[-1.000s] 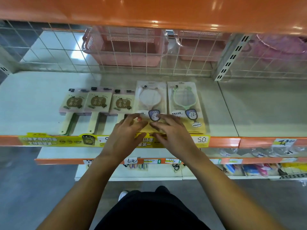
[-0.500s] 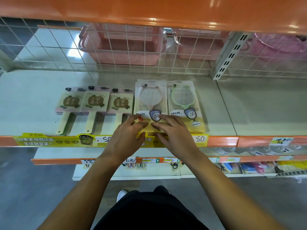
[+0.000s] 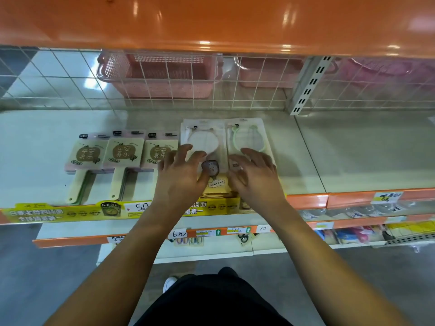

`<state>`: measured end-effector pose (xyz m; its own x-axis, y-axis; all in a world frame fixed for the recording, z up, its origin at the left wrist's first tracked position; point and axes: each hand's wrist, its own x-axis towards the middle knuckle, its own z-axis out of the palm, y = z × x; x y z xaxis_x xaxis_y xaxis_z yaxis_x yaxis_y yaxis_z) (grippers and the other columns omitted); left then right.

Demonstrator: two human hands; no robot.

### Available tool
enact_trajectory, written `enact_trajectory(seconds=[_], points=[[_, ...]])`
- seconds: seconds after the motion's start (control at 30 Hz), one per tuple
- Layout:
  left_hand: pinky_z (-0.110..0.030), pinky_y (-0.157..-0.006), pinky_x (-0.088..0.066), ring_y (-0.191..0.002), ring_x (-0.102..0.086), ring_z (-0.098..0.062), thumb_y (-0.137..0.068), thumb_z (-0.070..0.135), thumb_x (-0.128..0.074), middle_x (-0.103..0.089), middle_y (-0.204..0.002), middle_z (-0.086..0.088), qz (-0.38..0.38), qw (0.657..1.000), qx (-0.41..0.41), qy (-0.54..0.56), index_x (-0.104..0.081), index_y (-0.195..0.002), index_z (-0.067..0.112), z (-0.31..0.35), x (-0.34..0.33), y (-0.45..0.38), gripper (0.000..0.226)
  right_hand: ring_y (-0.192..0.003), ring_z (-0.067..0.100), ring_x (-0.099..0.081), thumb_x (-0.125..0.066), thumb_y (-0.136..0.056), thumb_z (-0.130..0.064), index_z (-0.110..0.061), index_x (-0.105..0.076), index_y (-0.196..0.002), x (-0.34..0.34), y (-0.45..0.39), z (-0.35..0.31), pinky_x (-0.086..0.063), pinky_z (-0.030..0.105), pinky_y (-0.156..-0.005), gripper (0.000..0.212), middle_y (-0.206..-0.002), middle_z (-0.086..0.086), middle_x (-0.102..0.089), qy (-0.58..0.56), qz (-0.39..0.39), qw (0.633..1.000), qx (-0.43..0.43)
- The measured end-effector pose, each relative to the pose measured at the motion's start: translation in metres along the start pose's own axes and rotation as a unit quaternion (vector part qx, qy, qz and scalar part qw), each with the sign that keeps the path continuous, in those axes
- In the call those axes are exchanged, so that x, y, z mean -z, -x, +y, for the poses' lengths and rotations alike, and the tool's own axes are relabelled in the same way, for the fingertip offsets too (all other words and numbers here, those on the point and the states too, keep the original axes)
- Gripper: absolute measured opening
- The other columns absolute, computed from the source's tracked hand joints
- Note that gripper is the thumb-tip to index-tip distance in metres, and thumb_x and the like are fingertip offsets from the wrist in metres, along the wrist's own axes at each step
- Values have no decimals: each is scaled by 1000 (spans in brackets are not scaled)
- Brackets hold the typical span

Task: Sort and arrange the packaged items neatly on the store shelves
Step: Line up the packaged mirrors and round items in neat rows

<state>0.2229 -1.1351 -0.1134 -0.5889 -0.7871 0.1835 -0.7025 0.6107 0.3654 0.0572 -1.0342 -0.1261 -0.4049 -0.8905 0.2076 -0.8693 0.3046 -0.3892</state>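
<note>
Two clear packages lie side by side on the white shelf (image 3: pixel 353 156): one with a pink cat-ear mirror (image 3: pixel 204 137), one with a green mirror (image 3: pixel 251 135). My left hand (image 3: pixel 181 175) rests with spread fingers on the pink mirror package, at its left half. My right hand (image 3: pixel 256 175) lies with spread fingers on the lower part of the green mirror package. To the left, three packaged hand mirrors with beige cards (image 3: pixel 86 154) (image 3: pixel 123 151) (image 3: pixel 160 151) lie in a row, handles toward me.
A white wire grid (image 3: pixel 164 90) backs the shelf, with pink baskets (image 3: pixel 160 76) behind it. An orange shelf (image 3: pixel 211 22) overhangs above. Yellow price strips (image 3: pixel 58 212) line the front edge. Lower shelves hold small goods (image 3: pixel 353 234).
Both hands moved forward over the packages and apart: the left onto the pink mirror package, the right onto the green one. The camera came closer.
</note>
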Motion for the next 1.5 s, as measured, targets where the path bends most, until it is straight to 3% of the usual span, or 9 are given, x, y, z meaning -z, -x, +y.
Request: enact_trajectory(seconds=[0.23,0.33,0.5,0.67,0.83,1.0,1.17,1.5], points=[[-48,-108,-29,-139,-25,-32,-91,42,-46,-30,-152,-3,-89,995,-2,-49,-40,-140,34,18,-23,-31,50,-132,34,-38,-59,-90,-42,-32,-59,-130,-4,-28,15,-39,47,-104,41,-144,0,-46,11,6,998,-67],[-47,-107,-29,-138,-27,-32,-90,43,-46,-31,-150,-5,-88,995,31,-45,-42,-137,34,11,-24,-30,48,-135,32,-39,-58,-90,-38,-29,-58,-130,-9,-38,8,-37,46,-107,41,-144,2,-47,-9,-6,999,-41],[-41,-96,-39,-124,-42,-28,-89,44,-43,-47,-125,-5,-77,996,18,-45,-54,-122,31,-3,-20,-22,37,-146,29,-25,-52,-94,-39,-30,-52,-137,-24,-44,-7,-21,45,-116,44,-151,0,-41,10,-83,996,9],[-39,-85,-42,-106,-52,-28,-91,45,-43,-50,-105,-4,-54,997,2,-51,-60,-108,26,-10,-17,-18,31,-147,31,-23,-54,-92,-37,-25,-50,-139,-30,-43,-14,-18,46,-119,48,-152,1,-41,1,-105,994,19],[-40,-90,-42,-112,-49,-31,-90,42,-47,-51,-112,-7,-67,997,4,-36,-60,-114,26,-13,-15,-18,31,-148,29,-18,-52,-93,-39,-29,-46,-141,-31,-46,-15,-13,45,-120,49,-153,-2,-39,9,-118,993,16],[-45,-97,-40,-123,-45,-37,-88,35,-57,-48,-136,-12,-49,998,26,-8,-61,-123,22,-14,-7,-12,37,-148,30,-17,-51,-93,-39,-30,-46,-140,-31,-44,-13,-11,45,-120,49,-151,0,-40,14,-114,993,15],[-44,-92,-44,-113,-51,-36,-89,33,-54,-53,-128,-8,-48,998,47,6,-61,-123,20,-12,-3,-2,37,-146,35,-21,-51,-94,-42,-27,-48,-139,-32,-38,-13,-12,46,-120,47,-147,-1,-45,-6,-88,996,1],[-42,-93,-43,-114,-50,-34,-89,30,-53,-55,-127,-8,-57,997,45,-2,-59,-124,18,-9,-6,-2,38,-147,34,-19,-52,-94,-43,-24,-47,-141,-33,-35,-11,-8,47,-120,51,-147,-3,-46,-9,-73,997,1]])
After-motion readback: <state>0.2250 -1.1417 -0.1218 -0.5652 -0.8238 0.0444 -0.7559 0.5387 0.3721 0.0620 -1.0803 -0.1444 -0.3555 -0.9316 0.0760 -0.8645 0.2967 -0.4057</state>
